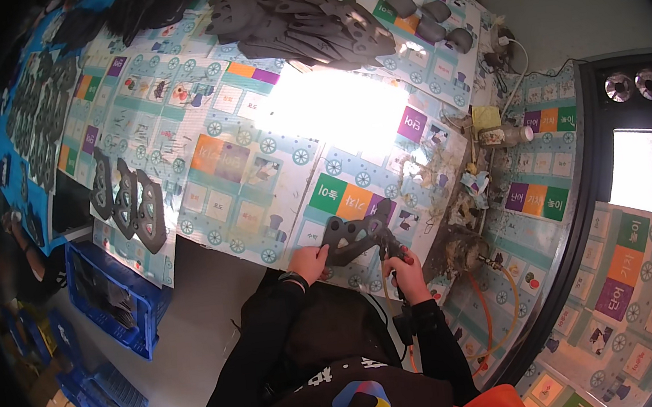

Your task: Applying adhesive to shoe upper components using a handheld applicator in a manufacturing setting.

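Near the front edge of the patterned table (209,207), my left hand (310,265) grips the left end of a flat dark-grey piece with cut-out holes (336,243). My right hand (410,274) is wrapped around a dark gun-shaped hand tool (388,243), with a thin cord or hose hanging below it. The tool's front end overlaps the right part of the piece; whether they touch, I cannot tell. Fingers of both hands are closed.
Similar dark pieces lie heaped (293,26) at the back, and several stand in a row (130,207) at left. A blue crate (111,299) is below them. Farther left, a person's arm (33,259) shows. On the right are a bottle (504,136) and orange hoses (484,314).
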Available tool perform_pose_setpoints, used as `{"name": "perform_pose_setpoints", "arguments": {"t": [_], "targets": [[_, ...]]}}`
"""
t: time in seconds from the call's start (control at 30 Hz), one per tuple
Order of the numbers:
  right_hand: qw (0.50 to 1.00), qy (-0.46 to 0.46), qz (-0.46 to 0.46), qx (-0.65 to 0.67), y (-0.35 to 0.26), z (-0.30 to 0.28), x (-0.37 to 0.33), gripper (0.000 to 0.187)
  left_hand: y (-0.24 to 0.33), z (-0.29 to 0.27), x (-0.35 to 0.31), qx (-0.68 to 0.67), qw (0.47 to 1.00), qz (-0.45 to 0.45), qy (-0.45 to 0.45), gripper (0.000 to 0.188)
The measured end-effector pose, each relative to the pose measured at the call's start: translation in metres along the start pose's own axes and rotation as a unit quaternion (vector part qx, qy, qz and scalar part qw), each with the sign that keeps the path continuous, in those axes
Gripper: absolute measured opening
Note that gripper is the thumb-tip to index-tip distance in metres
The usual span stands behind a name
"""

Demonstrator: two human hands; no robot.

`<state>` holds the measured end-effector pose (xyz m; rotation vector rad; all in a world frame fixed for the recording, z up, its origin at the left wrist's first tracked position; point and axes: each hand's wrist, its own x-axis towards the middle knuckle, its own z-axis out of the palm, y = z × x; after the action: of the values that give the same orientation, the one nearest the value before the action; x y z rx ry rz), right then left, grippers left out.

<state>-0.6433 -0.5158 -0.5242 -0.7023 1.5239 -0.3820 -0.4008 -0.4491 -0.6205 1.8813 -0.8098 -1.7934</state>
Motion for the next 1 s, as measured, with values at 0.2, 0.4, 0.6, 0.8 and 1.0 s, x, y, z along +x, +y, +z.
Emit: {"name": "perform_pose_setpoints", "arguments": {"t": [0.2,0.4,0.6,0.8,1.0], "targets": [[1.000,-0.008,-0.021,-0.011,0.002,0.003,0.006,0.012,0.002,-0.001,0.000,0.007,1.000,-0.002,-0.003,0.047],[1.000,-0.025,0.002,0.006,-0.015,0.013,0.000,0.014,0.002,-0.003,0.000,0.076,0.996,0.042,0.030,0.049],[0.999,-0.031,-0.007,-0.005,-0.009,0.019,-0.001,0.013,0.002,-0.002,0.001,0.098,0.993,0.057,0.042,0.052],[0.998,-0.053,-0.014,-0.025,-0.005,0.026,-0.006,0.013,0.000,-0.003,0.002,0.127,0.988,0.073,0.052,0.052],[0.998,-0.052,0.019,-0.041,-0.003,0.029,-0.010,0.014,0.000,-0.003,0.001,0.107,0.990,0.074,0.051,0.053]]}}
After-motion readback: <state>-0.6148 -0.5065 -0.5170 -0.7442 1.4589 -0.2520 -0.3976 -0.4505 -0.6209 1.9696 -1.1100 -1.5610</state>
